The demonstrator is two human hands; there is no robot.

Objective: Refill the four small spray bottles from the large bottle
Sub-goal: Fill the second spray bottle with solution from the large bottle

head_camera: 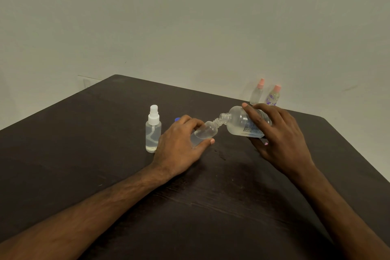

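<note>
Leaning large bottle (236, 122) in right grip (282, 133)

Nothing here can be read. The large bottle (237, 121) carries a white label (251, 128) with rows of dark fine print, too small and blurred to make out. The far spray bottle (272, 97) bears purple flower shapes only.

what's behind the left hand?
A blue sliver shows just beyond the knuckles of the left hand; the hand covers the rest, so what it is cannot be told.
</note>
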